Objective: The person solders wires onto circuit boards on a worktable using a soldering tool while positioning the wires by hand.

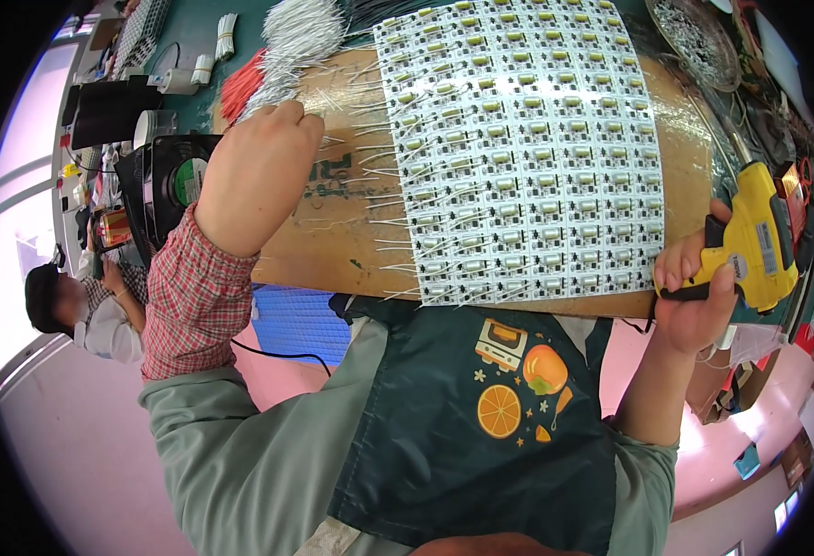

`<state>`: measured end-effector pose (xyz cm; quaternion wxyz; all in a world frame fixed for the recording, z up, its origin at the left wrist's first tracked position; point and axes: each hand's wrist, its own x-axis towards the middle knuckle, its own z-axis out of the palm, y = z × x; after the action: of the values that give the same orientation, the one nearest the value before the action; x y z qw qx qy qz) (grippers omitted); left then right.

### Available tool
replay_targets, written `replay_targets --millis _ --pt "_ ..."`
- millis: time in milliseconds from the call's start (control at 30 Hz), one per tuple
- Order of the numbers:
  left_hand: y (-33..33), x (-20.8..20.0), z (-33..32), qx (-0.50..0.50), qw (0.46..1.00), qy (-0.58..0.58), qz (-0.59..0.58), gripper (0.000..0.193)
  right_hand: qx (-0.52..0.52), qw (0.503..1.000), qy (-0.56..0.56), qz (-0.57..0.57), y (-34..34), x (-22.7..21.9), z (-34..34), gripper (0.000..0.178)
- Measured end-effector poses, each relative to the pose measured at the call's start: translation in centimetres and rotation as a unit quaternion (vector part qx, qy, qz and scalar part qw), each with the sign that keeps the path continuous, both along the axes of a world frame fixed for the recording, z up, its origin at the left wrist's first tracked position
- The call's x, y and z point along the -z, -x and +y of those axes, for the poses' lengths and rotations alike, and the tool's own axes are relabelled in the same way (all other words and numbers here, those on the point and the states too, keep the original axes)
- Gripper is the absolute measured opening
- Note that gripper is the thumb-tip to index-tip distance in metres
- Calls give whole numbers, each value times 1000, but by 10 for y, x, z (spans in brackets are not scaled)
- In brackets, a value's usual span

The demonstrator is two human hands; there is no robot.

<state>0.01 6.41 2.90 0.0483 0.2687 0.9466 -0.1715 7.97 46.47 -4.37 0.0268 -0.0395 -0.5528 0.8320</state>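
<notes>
My right hand (699, 283) is wrapped round the handle of a yellow and black soldering gun (757, 243), whose thin metal tip points away past the board's right edge. A large white panel of small circuit boards (532, 157) lies on a brown wooden board (333, 264). Thin white wires stick out along the panel's left side. My left hand (263, 167) is closed, its knuckles up, just in front of a pile of white and red wires (268, 69). What its fingers pinch, if anything, is hidden behind the hand.
A small black fan (161, 181) stands left of my left hand. At the far right is a round dish of small pieces (694, 42). Bundled white wires (226, 37) lie at the back left. Another person (87, 310) sits farther left.
</notes>
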Motion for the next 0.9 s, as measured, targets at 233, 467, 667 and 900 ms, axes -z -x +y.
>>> replay_targets --millis 233,467,667,900 --pt "3 -2 -7 -9 1000 -19 2 9 -6 1000 6 -1 0 0 2 77" --pt "4 20 -27 -117 969 -219 -12 16 -9 1000 3 0 0 1 1 75" --pt "-4 18 -26 -150 982 -111 35 15 -12 1000 -2 13 2 -1 1 73" --pt "1 16 -25 -49 976 -170 124 10 -10 1000 -9 7 1 -1 -1 72"
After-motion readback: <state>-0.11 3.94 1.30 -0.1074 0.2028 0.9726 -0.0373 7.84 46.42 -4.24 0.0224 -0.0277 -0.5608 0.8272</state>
